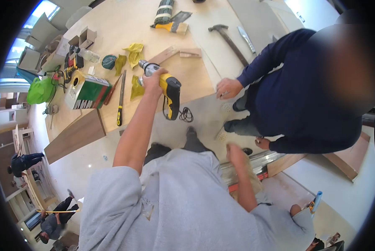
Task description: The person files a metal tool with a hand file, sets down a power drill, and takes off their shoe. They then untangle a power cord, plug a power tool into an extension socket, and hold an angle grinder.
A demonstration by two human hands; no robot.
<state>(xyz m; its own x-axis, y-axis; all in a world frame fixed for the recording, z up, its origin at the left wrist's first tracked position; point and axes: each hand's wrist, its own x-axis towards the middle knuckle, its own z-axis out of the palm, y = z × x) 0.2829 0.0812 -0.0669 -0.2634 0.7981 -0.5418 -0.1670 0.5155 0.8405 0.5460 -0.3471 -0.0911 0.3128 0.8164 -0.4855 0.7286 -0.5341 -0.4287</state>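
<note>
My left hand [153,82] is closed around a yellow and black power drill [170,90], near its front end. The drill's metal chuck points to the upper left, and its black handle hangs past the table edge. A dark cord [186,114] lies looped below it. Close to the chuck are crumpled yellow sandpaper pieces [133,54] and a wood strip [163,55]. My right hand [236,154] hangs low beside my body, away from the table. Its fingers are mostly hidden.
A co-worker in navy stands at right, one hand [229,88] at the table edge. On the table [124,25] are a hammer [229,44], a paintbrush [172,27], a file [121,98], a green-white can [87,90] and another drill [72,62]. Two people work farther left.
</note>
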